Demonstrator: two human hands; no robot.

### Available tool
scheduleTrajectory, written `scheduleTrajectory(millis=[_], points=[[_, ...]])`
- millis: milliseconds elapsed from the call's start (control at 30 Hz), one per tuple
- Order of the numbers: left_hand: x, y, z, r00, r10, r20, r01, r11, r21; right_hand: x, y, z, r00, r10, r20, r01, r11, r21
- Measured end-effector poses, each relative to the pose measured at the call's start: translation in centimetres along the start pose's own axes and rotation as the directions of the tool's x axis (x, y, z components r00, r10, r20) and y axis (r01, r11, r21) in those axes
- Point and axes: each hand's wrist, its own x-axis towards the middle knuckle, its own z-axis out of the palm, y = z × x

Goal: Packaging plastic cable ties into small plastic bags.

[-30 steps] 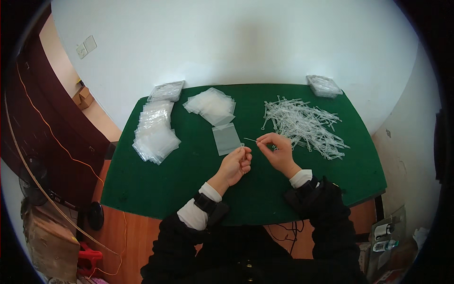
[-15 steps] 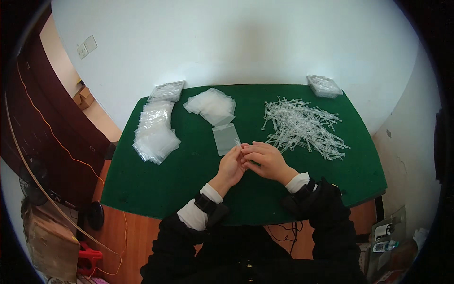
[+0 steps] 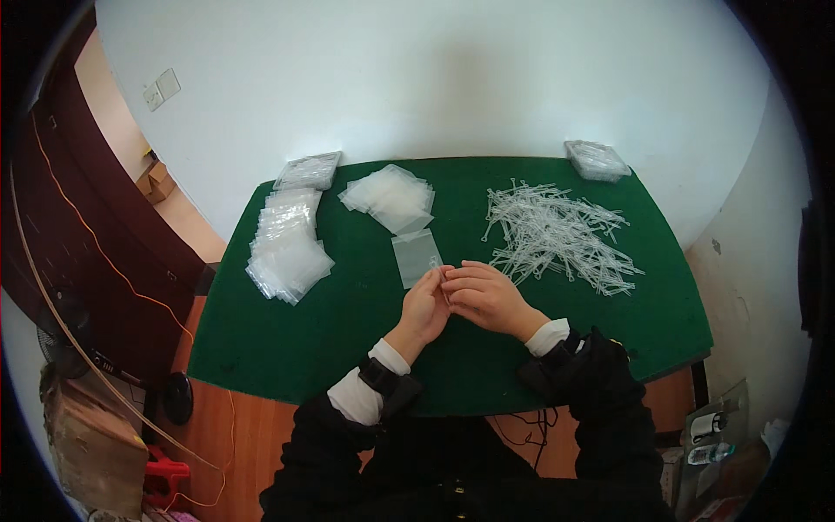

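Note:
My left hand (image 3: 423, 310) is closed round thin clear plastic sticks, and a looped end (image 3: 434, 260) pokes out above its fingertips. Meeting it from the right, my right hand (image 3: 490, 298) has its fingers curled over the same sticks; how many they hold is hidden. A flat clear plastic bag (image 3: 414, 254) lies on the table just beyond the left fingertips. Farther right spreads a loose heap of clear plastic sticks (image 3: 557, 237) with looped ends. Beyond the single bag sits a pile of flat clear bags (image 3: 391, 198).
Overlapping bags (image 3: 287, 257) form a row on the left of the green table (image 3: 287, 357). Clear containers stand at the back left (image 3: 308, 171) and back right (image 3: 597, 160), against the white wall (image 3: 391, 78). A fan (image 3: 65, 322) stands left, beyond the table.
My right fingers have shifted slightly against the left hand, closing in over the sticks. Both hands stay in nearly the same place; the bags and heap look the same.

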Motion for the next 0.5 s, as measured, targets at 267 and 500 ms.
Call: scheduleTrajectory(millis=[267,500], points=[[0.07,0.04,0.03,1.0,-0.001,0.018,0.001,1.0,-0.026,0.21,-0.39,-0.22,0.999,-0.01,-0.047,0.01,1.0,0.017],[0.03,0.08,-0.22,1.0,-0.01,0.027,0.011,0.999,-0.053,0.36,-0.55,-0.4,0.998,-0.036,-0.048,0.037,0.999,0.012]])
